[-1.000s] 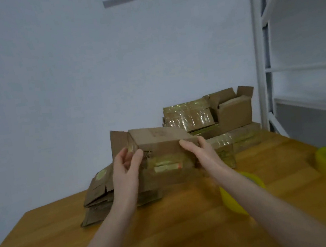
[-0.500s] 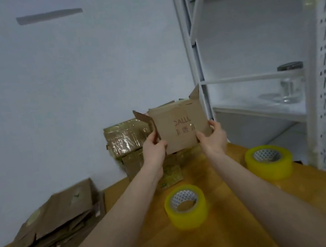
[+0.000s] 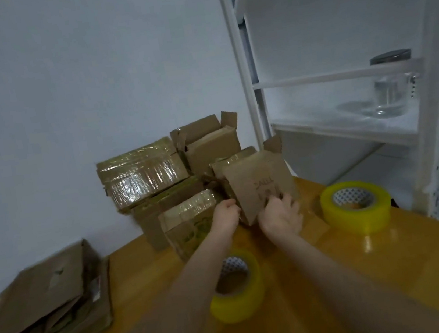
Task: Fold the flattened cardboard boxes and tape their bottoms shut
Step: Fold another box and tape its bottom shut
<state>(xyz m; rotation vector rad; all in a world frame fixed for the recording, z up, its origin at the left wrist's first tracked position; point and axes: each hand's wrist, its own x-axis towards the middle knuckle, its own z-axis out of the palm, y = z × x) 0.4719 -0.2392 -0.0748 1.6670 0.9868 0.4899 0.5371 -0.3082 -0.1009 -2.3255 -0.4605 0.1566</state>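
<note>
I hold a small folded cardboard box (image 3: 254, 178) with printed letters, tilted, low over the wooden table (image 3: 395, 260) beside the pile of taped boxes (image 3: 140, 174). My left hand (image 3: 224, 218) grips its lower left edge. My right hand (image 3: 280, 215) grips its lower right corner with curled fingers. A stack of flattened boxes (image 3: 42, 301) lies at the left. One yellow tape roll (image 3: 236, 286) lies partly under my left forearm. A second tape roll (image 3: 356, 205) sits right of the held box.
A white metal shelf rack (image 3: 341, 75) stands at the right with a glass jar (image 3: 391, 85) on its shelf. A plain wall runs behind the table. The table's right edge drops off near the rack.
I carried the box from the flat stack at the left over to the taped pile, then lowered it toward the table. The view swung right and down.
</note>
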